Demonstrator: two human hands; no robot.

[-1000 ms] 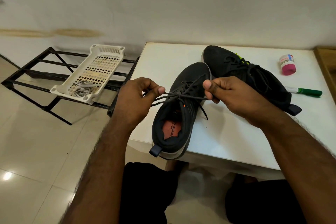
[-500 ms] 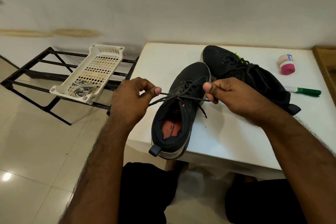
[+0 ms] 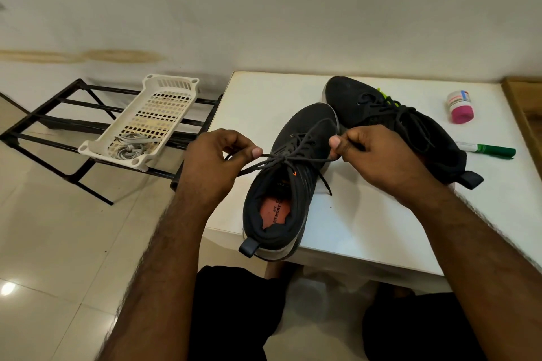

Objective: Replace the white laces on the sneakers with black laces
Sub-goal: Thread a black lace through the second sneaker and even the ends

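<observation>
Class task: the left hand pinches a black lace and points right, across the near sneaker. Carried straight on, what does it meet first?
Probably the right hand, gripping the other end of the black lace over the near sneaker; depth is uncertain.

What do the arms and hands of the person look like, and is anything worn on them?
Both forearms are bare, with visible hair; no sleeves reach into view. The left hand and the right hand carry no gloves, rings, watch or bracelets that can be seen. The fingers have short, unpainted nails. Dark shorts cover the lap below.
</observation>
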